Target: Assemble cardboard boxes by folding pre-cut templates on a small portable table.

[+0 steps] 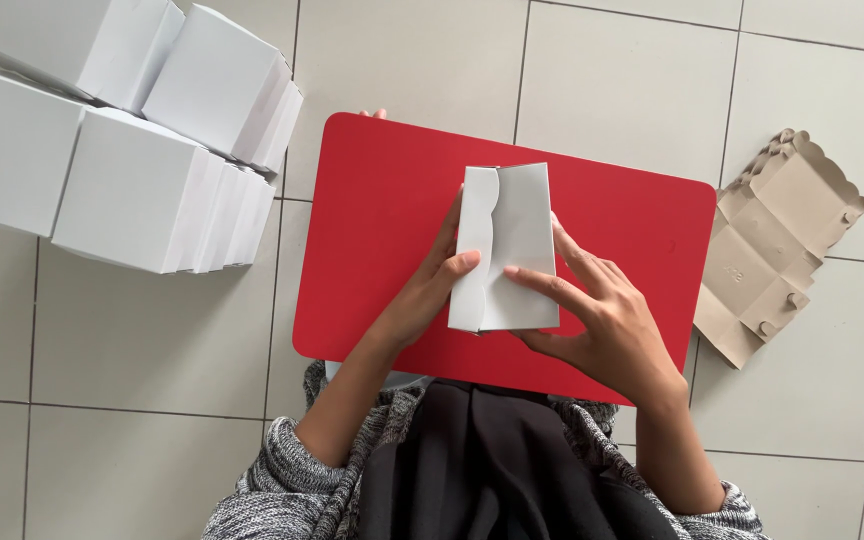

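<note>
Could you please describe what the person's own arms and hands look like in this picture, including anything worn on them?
Both hands are bare: the left hand and the right hand show no gloves, rings, watch or bracelets. Both forearms are uncovered as well. The sleeves are a marled grey and white knit, thick and loose, pushed up towards the elbows. The fingernails look short and unpainted, as far as can be told.

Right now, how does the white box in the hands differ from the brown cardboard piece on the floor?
The white box is partly folded, and the left hand and right hand hold it over the red board. The brown cardboard piece lies opened flat, untouched, on the tiles. Both are box cardboard.
</note>
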